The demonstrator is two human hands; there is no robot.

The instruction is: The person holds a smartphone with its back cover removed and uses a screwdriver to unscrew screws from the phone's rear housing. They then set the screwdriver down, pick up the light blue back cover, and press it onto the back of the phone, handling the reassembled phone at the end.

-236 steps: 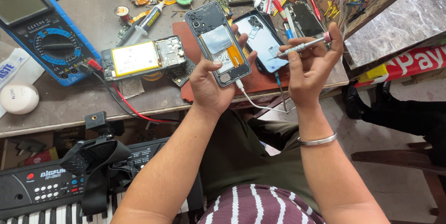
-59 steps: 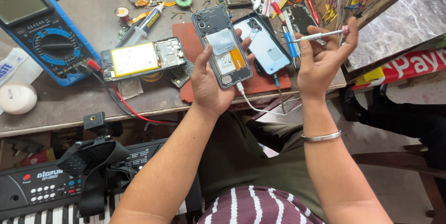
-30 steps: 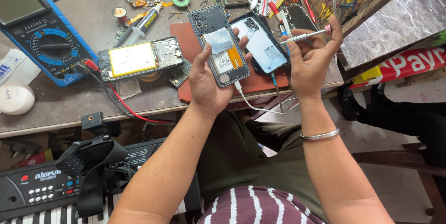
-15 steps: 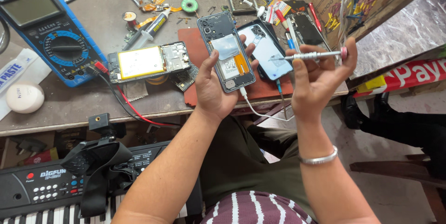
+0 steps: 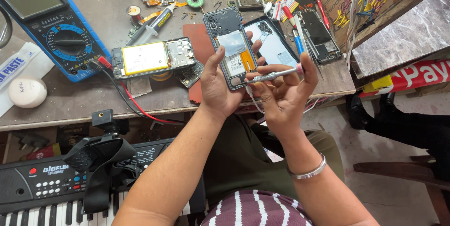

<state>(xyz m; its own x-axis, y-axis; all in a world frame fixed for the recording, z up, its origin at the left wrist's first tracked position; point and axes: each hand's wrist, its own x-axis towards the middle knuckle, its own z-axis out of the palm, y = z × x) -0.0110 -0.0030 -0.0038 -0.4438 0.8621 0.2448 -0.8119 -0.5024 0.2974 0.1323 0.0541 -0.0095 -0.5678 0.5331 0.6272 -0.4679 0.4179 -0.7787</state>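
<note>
Head camera, looking down: the left hand (image 5: 220,85) is closed around an opened phone (image 5: 231,48) with its back cover off, holding it up above the workbench edge (image 5: 117,109) with the thumb along one side and the fingers wrapped behind. The right hand (image 5: 281,95) grips a slim metal screwdriver (image 5: 274,74) with a pink cap, pinched between thumb and fingertips. Half a second ago the screwdriver was held level and off to the right of the phone; now its tip has come in and sits at the lower edge of the phone, touching or just short of it, and the two hands have closed up until they are nearly touching. That reads as the tool being brought to bear on the phone's bottom end, though whether the tip is seated in a screw is too small to tell. Just beyond the right hand's fingers a second phone back (image 5: 276,43) lies flat on the bench. To the left of the left hand lies another opened handset with a pale battery (image 5: 152,57), and further left a blue multimeter (image 5: 51,24) with its red and black leads running toward the bench edge.
</note>
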